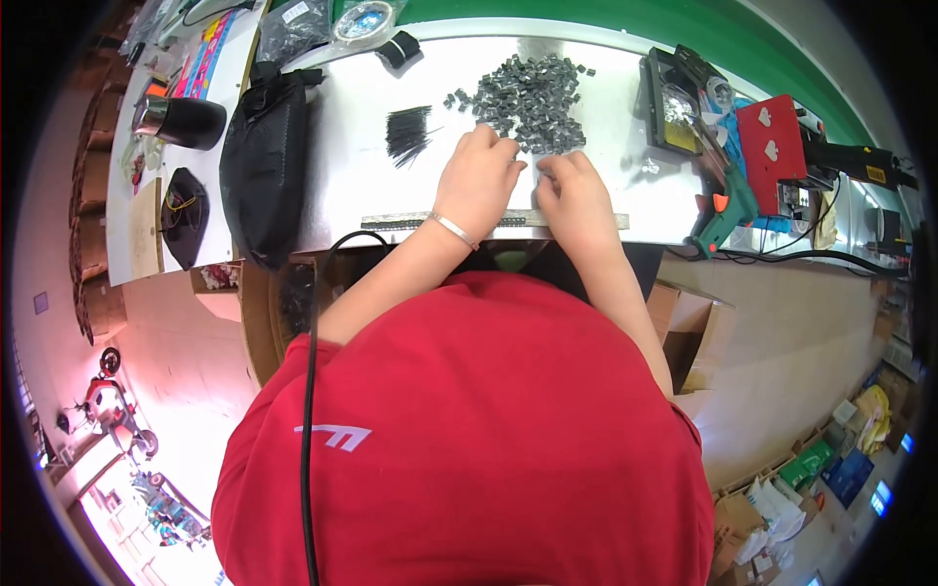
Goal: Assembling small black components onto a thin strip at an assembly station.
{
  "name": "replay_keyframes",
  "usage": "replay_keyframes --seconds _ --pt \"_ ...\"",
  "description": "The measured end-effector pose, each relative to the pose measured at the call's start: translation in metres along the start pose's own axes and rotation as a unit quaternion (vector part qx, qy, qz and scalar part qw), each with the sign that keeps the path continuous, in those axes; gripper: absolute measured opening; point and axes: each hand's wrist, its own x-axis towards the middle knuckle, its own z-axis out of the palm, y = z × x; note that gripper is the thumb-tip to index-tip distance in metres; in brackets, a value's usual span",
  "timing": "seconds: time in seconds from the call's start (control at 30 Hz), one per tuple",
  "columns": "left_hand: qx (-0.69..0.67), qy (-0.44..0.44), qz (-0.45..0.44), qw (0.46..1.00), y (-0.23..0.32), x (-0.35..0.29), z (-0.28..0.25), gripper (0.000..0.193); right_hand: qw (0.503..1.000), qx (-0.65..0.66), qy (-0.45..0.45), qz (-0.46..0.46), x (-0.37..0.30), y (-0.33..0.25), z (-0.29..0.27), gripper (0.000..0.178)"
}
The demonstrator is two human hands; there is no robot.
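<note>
A heap of small dark block-like parts [532, 93] lies on the white table in front of my hands. At the heap's near edge my left hand [479, 174] has its fingers curled, thumb and fingertips drawn together. My right hand [576, 195] faces it a short way off, with fingers bent in a pinch. Whatever the fingertips hold is too small to make out. Below both hands runs a long narrow strip [616, 221], with a row of small black pieces [391, 225] along it. A bunch of thin black sticks or wires [408, 135] rests left of the heap.
A black bag [266, 171] and a dark cup [186, 121] stand at the left. On the right are a black-framed tray [674, 115], a green glue gun [731, 210] and a red panel [772, 146]. A black cable [309, 420] hangs across my front.
</note>
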Motion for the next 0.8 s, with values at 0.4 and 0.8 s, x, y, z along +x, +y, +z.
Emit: replay_keyframes --seconds 0.4,0.8 --pt "-0.103 -0.084 -0.047 0.990 -0.006 -0.008 -0.008 0.011 0.996 0.080 0.000 -0.049 0.002 -0.005 0.003 0.012" --pt "-0.111 -0.101 -0.052 0.987 -0.012 -0.009 -0.009 0.016 0.990 0.135 -0.040 0.018 0.004 -0.019 0.005 0.020"
